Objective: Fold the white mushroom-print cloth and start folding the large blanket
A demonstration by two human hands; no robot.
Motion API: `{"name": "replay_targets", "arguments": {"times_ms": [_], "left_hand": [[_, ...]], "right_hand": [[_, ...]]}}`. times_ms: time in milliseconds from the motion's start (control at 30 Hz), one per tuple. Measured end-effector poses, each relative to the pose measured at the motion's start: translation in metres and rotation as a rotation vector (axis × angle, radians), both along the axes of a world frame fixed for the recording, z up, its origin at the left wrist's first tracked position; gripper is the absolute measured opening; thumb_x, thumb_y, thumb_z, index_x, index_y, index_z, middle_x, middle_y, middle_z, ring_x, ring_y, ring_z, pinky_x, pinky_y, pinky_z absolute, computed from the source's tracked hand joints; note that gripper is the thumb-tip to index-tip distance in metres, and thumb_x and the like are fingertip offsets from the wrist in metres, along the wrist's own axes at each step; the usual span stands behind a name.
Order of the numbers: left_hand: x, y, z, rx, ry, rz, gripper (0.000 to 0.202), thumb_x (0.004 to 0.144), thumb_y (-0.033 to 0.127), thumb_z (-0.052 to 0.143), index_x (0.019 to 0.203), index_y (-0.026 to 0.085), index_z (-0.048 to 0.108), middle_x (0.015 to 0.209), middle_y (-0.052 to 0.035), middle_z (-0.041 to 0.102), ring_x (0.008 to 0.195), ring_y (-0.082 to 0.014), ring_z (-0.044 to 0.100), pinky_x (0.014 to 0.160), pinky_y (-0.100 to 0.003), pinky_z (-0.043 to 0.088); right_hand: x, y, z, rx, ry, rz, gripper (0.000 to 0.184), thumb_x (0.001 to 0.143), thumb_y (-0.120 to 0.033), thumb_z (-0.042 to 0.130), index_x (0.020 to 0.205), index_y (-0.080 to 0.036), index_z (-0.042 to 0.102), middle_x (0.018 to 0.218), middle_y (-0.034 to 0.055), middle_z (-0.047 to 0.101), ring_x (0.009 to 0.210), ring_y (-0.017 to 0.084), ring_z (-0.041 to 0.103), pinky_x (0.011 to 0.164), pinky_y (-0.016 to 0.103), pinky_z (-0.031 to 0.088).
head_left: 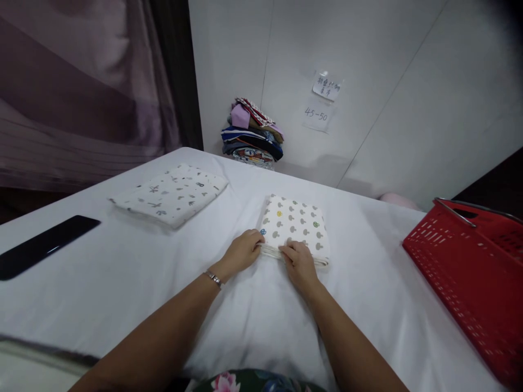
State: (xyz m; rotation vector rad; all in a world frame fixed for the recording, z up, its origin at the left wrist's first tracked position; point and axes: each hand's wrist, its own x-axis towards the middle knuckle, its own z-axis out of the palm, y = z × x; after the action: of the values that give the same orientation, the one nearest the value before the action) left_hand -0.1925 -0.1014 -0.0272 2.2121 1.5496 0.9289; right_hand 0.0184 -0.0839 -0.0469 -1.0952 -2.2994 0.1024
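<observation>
In front of me lies a folded white cloth printed with grey mushroom-like shapes and a few yellow, green and blue ones. My left hand, with a metal band on its wrist, pinches the near left corner of this cloth. Along the near edge, right of the left hand, my right hand has thumb and fingers closed on the folded layers. Farther left, a second folded white cloth with grey leaf-like prints lies flat, apart from both hands.
A white sheet covers the table. At the right edge stands a red plastic basket; a black flat slab lies at the left. Behind the table, a stack of folded fabrics rests by the wall, near paper notes.
</observation>
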Motion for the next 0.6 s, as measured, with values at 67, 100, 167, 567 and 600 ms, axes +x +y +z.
{"name": "replay_targets", "arguments": {"times_ms": [67,100,167,567,600], "left_hand": [[0.000,-0.001,0.000,0.028,-0.003,-0.025,0.029,0.074,0.007,0.043,0.093,0.023,0.057,0.094,-0.0020,0.058,0.089,-0.0174,0.052,0.076,-0.030,0.045],[0.000,-0.002,0.000,0.047,-0.003,-0.036,0.031,0.074,0.007,0.044,0.097,0.023,0.058,0.098,-0.0028,0.058,0.092,-0.0176,0.052,0.078,-0.030,0.045],[0.002,-0.003,0.001,0.088,0.004,-0.057,0.031,0.075,0.009,0.048,0.101,0.023,0.059,0.103,-0.0041,0.056,0.096,-0.0181,0.050,0.081,-0.031,0.044],[0.003,0.006,-0.008,0.064,0.065,-0.087,0.019,0.085,0.019,0.047,0.091,0.025,0.065,0.097,-0.0021,0.059,0.096,-0.0183,0.049,0.079,-0.032,0.044],[0.003,0.006,-0.009,0.064,0.057,-0.086,0.019,0.085,0.020,0.047,0.092,0.025,0.064,0.097,-0.0020,0.059,0.096,-0.0182,0.049,0.078,-0.032,0.045]], "right_hand": [[0.000,0.000,0.000,0.003,-0.003,0.004,0.027,0.090,-0.018,0.043,0.104,-0.024,0.066,0.087,0.0049,0.058,0.082,0.019,0.048,0.074,0.032,0.036],[0.001,0.000,0.000,0.004,-0.002,0.005,0.027,0.090,-0.018,0.043,0.103,-0.024,0.066,0.087,0.0050,0.058,0.081,0.019,0.048,0.074,0.032,0.036],[0.001,0.000,0.000,0.003,0.001,0.004,0.027,0.090,-0.017,0.044,0.103,-0.023,0.066,0.087,0.0051,0.058,0.081,0.019,0.048,0.074,0.032,0.036],[0.015,-0.002,0.010,-0.058,0.115,0.035,0.025,0.087,-0.014,0.047,0.101,-0.023,0.066,0.096,0.0058,0.064,0.092,0.019,0.054,0.083,0.035,0.041],[0.025,-0.001,0.012,-0.048,0.129,0.020,0.025,0.086,-0.015,0.047,0.100,-0.023,0.066,0.097,0.0060,0.065,0.093,0.020,0.055,0.085,0.036,0.041]]}}
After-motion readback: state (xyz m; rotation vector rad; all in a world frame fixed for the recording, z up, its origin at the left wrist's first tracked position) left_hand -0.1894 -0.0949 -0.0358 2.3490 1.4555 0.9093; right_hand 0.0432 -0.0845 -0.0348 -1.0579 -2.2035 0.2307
